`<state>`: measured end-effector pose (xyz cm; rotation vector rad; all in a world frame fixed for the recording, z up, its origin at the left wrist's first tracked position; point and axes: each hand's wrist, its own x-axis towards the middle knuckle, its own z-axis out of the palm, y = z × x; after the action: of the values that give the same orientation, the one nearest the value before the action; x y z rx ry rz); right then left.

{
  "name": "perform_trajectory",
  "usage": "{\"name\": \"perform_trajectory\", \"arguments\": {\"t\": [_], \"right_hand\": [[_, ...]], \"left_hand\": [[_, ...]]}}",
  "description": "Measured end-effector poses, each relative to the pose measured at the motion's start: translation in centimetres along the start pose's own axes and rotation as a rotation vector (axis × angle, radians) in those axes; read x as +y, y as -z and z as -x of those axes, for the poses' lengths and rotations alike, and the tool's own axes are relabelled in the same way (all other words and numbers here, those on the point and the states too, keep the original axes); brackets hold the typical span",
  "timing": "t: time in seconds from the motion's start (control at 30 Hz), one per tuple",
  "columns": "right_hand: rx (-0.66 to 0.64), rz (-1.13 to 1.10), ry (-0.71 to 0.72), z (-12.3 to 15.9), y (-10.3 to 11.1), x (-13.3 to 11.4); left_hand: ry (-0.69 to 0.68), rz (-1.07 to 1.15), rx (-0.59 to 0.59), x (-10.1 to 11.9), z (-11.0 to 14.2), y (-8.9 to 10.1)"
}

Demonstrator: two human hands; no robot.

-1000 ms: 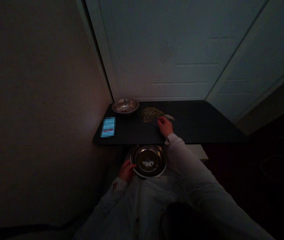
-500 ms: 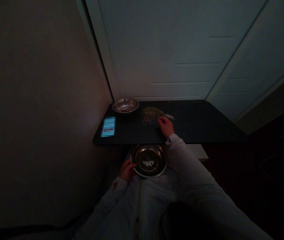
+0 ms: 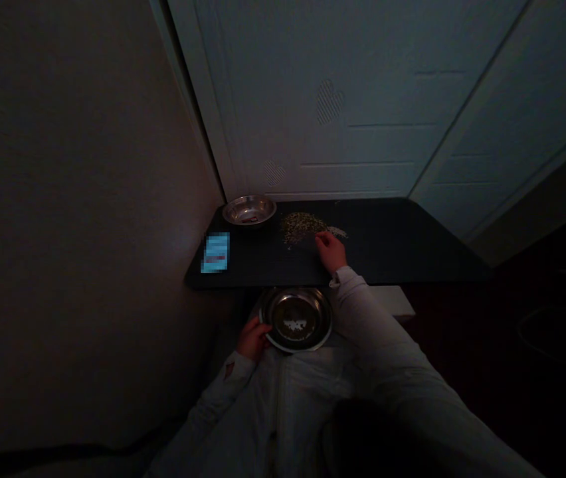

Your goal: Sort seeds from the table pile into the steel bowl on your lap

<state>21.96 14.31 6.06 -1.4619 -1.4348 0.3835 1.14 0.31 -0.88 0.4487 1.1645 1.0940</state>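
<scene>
My left hand [image 3: 253, 337] grips the left rim of a round metal bowl [image 3: 323, 337], thumb over the edge, just below the table's near edge. Some pale bits lie in the bottom of this bowl. Over the dark table, my right hand [image 3: 331, 251] has its fingers drawn together at the near right side of a heap of small greenish seeds or grains [image 3: 303, 224]. What its fingertips hold, if anything, is too small to tell. A smaller pale pile [image 3: 337, 232] lies just beyond that hand, touching the heap's right end.
A second metal bowl [image 3: 250, 211] stands at the back left of the dark table [image 3: 412, 245]. Nearer, by the left edge, is a blurred-out blue item [image 3: 216, 252]. A white panelled surface with hearts [image 3: 330, 103] rises behind the table; a wall [image 3: 88, 232] closes the left side.
My right hand has barely shifted beside the heap, its fingers still together. My left hand and the bowl stay in place.
</scene>
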Motion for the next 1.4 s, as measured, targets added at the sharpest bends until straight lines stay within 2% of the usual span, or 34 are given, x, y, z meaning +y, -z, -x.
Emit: {"name": "perform_trajectory", "arguments": {"t": [0.23, 0.47, 1.23, 1.4], "right_hand": [[0.032, 0.029, -0.056, 0.0, 0.3, -0.4], [0.083, 0.062, -0.115, 0.2, 0.5, -0.8], [-0.032, 0.039, -0.075, 0.3, 0.2, -0.6], [-0.053, 0.019, -0.076, 0.4, 0.2, -0.8]], "left_hand": [[-0.009, 0.018, -0.034, 0.0, 0.1, 0.0], [-0.002, -0.001, -0.005, 0.1, 0.1, -0.1], [0.002, -0.007, -0.021, 0.1, 0.1, 0.0], [-0.032, -0.002, -0.025, -0.2, -0.1, 0.2]]}}
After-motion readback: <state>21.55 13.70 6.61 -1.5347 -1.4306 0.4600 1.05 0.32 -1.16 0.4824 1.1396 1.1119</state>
